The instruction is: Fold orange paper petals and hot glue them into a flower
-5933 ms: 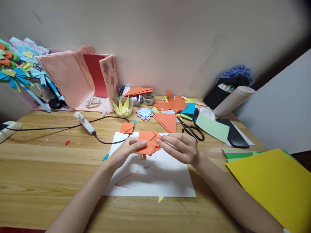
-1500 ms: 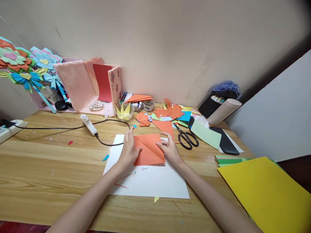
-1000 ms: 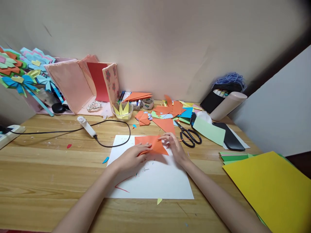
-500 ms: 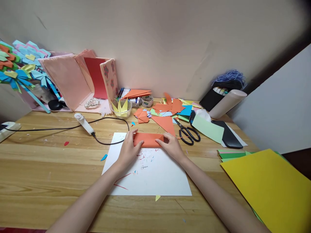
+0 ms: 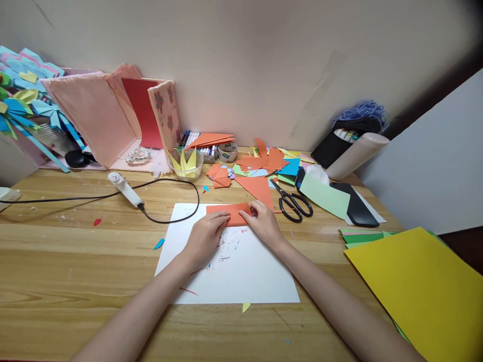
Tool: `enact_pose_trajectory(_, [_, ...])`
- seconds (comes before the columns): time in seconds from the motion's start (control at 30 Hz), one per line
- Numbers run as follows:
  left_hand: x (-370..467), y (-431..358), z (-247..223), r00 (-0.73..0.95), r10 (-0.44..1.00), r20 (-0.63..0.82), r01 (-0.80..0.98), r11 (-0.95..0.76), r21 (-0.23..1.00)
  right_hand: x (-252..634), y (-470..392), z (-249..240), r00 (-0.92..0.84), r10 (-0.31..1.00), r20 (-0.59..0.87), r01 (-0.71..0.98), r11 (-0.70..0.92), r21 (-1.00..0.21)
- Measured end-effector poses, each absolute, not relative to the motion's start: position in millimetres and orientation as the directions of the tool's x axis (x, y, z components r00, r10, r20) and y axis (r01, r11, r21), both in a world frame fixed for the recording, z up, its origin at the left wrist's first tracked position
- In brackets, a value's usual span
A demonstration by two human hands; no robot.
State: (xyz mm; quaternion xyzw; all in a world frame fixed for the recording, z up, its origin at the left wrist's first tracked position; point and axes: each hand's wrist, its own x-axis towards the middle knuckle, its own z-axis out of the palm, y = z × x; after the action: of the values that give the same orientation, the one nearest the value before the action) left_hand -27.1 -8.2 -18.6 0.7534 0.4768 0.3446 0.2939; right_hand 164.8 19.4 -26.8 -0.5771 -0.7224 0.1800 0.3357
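Observation:
A folded strip of orange paper (image 5: 237, 217) lies across the upper part of a white sheet (image 5: 249, 271) marked with small coloured strokes. My left hand (image 5: 206, 235) rests on the strip's left and middle part, its fingers together and pressing on the paper. At the strip's right end, my right hand (image 5: 263, 221) pinches the paper between thumb and fingers. Black-handled scissors (image 5: 290, 203) lie just beyond my right hand, beside a large orange paper triangle (image 5: 256, 188).
Orange scraps (image 5: 264, 162), a plastic cup with yellow paper (image 5: 188, 165) and a tape roll (image 5: 227, 152) stand behind. A white corded device (image 5: 126, 190) lies left; yellow sheets (image 5: 418, 281), a black phone (image 5: 354, 205) and a pen holder (image 5: 332, 146) are right.
My left hand has moved from the strip's left end onto its front edge nearer the middle. My right hand still holds the right end. The view has shifted slightly.

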Motion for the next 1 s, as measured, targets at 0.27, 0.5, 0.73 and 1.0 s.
enact_pose_trajectory(0.27, [-26.0, -7.7, -18.7, 0.261, 0.948, 0.181, 0.439, -0.283, 0.853, 164.7, 19.0, -27.1, -0.109, 0.956, 0.274, 0.743, 0.261, -0.616])
enact_pose_trajectory(0.5, [-25.8, -6.7, -19.0, 0.280, 0.935, 0.219, 0.499, -0.336, 0.799, 165.2, 20.5, -30.0, -0.095, 0.959, 0.265, 0.753, 0.244, -0.611])
enact_pose_trajectory(0.73, [-25.6, -5.6, -18.5, 0.271, 0.937, 0.221, 0.506, -0.334, 0.795, 164.7, 21.2, -29.9, -0.074, 0.962, 0.261, 0.748, 0.227, -0.624])
enact_pose_trajectory(1.0, [-24.8, -3.8, -16.5, 0.272, 0.934, 0.232, 0.540, -0.348, 0.766, 163.4, 20.4, -28.3, -0.061, 0.960, 0.272, 0.740, 0.226, -0.634])
